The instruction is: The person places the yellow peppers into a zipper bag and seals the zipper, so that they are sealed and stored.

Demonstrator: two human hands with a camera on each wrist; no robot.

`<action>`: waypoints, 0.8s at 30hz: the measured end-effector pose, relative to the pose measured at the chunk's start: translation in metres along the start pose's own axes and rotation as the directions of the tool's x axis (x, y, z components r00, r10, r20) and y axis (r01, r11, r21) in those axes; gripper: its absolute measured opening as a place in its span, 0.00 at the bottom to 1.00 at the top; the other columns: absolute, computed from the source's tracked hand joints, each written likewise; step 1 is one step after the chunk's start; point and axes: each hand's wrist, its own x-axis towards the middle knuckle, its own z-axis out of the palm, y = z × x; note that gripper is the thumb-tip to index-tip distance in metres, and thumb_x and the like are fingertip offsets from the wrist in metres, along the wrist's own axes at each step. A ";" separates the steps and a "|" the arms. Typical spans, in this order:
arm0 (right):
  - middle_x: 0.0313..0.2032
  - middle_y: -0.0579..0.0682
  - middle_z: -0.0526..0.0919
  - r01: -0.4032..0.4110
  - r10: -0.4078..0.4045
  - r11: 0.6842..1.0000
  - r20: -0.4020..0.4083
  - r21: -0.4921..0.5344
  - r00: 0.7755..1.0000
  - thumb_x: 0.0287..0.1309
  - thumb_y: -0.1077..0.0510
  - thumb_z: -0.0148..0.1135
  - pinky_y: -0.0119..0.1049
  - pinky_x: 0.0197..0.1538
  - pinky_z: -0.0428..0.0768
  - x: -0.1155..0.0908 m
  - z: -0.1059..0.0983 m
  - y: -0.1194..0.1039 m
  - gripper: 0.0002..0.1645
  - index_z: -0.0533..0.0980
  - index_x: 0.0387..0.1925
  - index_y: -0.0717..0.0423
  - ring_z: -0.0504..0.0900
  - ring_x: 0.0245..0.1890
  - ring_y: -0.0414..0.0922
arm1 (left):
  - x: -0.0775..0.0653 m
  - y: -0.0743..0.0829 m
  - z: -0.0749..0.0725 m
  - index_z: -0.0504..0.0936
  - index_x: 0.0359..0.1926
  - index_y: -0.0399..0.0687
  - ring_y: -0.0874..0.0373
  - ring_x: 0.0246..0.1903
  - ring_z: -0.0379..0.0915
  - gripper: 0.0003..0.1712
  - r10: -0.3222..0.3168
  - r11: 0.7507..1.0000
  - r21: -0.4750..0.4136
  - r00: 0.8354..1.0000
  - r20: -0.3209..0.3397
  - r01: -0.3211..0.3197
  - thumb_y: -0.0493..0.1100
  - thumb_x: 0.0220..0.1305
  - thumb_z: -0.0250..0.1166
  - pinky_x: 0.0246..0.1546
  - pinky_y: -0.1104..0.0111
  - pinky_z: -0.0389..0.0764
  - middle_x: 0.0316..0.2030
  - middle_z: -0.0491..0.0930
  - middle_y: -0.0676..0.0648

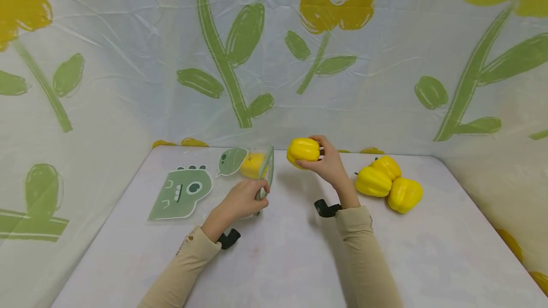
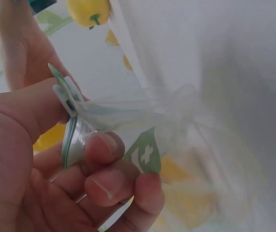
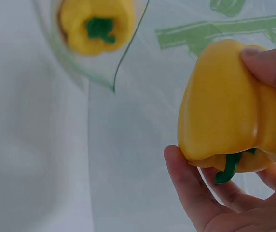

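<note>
My left hand (image 1: 241, 198) pinches the mouth edge of a clear zip bag (image 1: 181, 196) printed with a green monster face. Inside the bag, near its opening, lies a yellow bell pepper (image 1: 251, 165); its green stem faces out of the mouth in the right wrist view. A white slider (image 2: 66, 101) sits on the bag's green zip, by my left fingers. My right hand (image 1: 329, 165) grips another yellow bell pepper (image 1: 303, 150) between thumb and fingers, raised over the table, right of the bag mouth. That pepper's green stem (image 3: 229, 166) points down toward my palm.
Three more yellow bell peppers (image 1: 371, 182) lie grouped on the white table (image 1: 274, 260), to the right of my right forearm. A flower-printed cloth (image 1: 274, 51) hangs behind the table and along both sides. Each wrist carries a black mount (image 1: 327, 208).
</note>
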 end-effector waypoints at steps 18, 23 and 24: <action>0.55 0.54 0.72 -0.130 0.127 0.985 0.033 0.111 0.991 0.42 0.58 0.79 0.44 0.46 0.76 0.005 0.088 0.039 0.43 0.71 0.62 0.48 0.75 0.47 0.52 | 0.001 0.002 0.002 0.82 0.39 0.44 0.62 0.17 0.63 0.11 0.052 0.998 0.026 0.997 -0.057 -0.050 0.38 0.53 0.64 0.21 0.70 0.64 0.16 0.68 0.56; 0.55 0.54 0.72 -0.094 0.081 0.990 0.113 0.105 0.990 0.42 0.60 0.79 0.45 0.48 0.77 0.004 0.091 0.035 0.44 0.71 0.63 0.47 0.75 0.48 0.52 | 0.001 -0.002 0.001 0.80 0.34 0.46 0.62 0.20 0.65 0.06 0.060 0.998 0.023 0.997 -0.050 -0.059 0.37 0.52 0.64 0.23 0.69 0.66 0.19 0.69 0.56; 0.55 0.54 0.73 -0.085 0.072 0.991 0.130 0.101 0.989 0.41 0.60 0.80 0.46 0.49 0.77 0.004 0.092 0.034 0.44 0.71 0.63 0.47 0.76 0.48 0.52 | 0.001 -0.003 0.001 0.79 0.33 0.47 0.62 0.21 0.65 0.06 0.061 0.998 0.020 0.997 -0.049 -0.060 0.37 0.52 0.64 0.23 0.69 0.66 0.19 0.70 0.56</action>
